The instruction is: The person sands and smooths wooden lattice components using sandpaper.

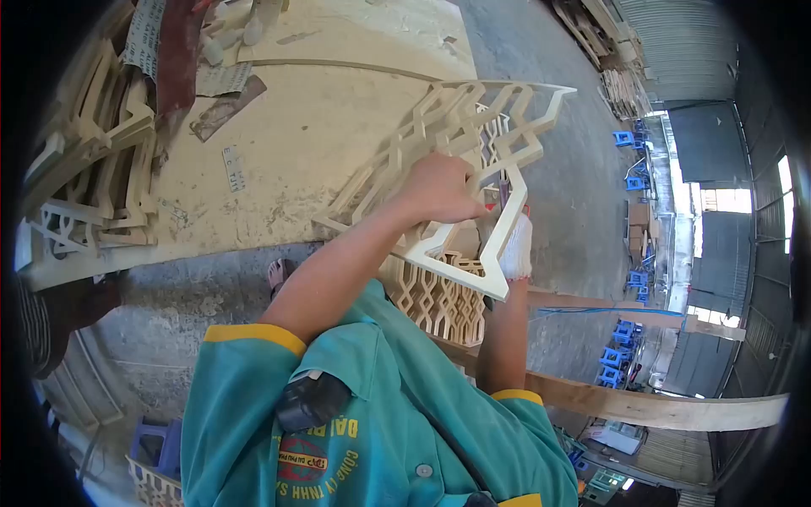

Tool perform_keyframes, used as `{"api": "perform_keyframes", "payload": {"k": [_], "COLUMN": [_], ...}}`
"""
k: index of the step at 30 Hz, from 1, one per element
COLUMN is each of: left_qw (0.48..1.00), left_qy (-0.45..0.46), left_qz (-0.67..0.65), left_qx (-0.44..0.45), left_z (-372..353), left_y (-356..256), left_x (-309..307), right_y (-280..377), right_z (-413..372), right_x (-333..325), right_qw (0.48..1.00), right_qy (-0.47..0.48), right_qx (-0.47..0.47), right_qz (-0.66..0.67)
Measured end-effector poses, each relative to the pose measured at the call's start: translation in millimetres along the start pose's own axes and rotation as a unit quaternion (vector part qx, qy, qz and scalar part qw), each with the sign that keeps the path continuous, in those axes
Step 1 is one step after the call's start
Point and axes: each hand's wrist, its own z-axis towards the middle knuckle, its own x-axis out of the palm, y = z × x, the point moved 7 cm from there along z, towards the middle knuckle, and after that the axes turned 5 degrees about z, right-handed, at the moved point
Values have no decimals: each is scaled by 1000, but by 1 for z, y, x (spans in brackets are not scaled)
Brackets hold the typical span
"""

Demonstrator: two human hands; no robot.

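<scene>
A pale wooden lattice panel [498, 253] with zigzag bars slants across the table's right edge, its near corner sticking out over my lap. My bare left hand [441, 188] is closed round one of its inner bars. Beyond the panel's right-hand edge is my right hand [519, 247] in a white knitted glove, partly hidden by the frame. Its fingers are curled by a narrow thing with red at it, and I cannot tell what that is. More wooden lattice [435, 300] shows below the panel, close to my body.
The worktable [279, 152] carries a stack of lattice pieces [110, 160] at left and a reddish-brown strip [179, 55] near the top. A long wooden plank [659, 407] runs off to the lower right. Blue stools [621, 346] line the floor at far right.
</scene>
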Motion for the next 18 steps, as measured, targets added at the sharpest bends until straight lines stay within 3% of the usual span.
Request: {"api": "perform_keyframes", "payload": {"k": [2,5,6,11,13,14,18], "left_qw": [1000,998,999,1000,999,999,999], "left_qy": [5,17,8,-1,-6,-9,-3], "left_qz": [9,-55,-44,-21,-33,-39,-34], "left_qx": [-14,-31,-26,-9,-5,-3,-2], "left_z": [6,8,8,6,4,3,5], "left_y": [9,11,12,12,11,11,11], "left_x": [0,-18,-25,-21,-14,-13,-10], "right_y": [11,-24,-73,-13,52,60,74], "right_z": [-6,-13,-8,-14,-28,-29,-31], "right_x": [6,-6,-4,15,22,19,17], "right_qw": [996,951,982,993,982,978,978], "right_qy": [-37,-67,-75,-87,-101,-100,-87], "right_qx": [-37,36,43,-71,-155,-117,-119], "right_qz": [-72,-299,-166,-45,-31,-140,-147]}}
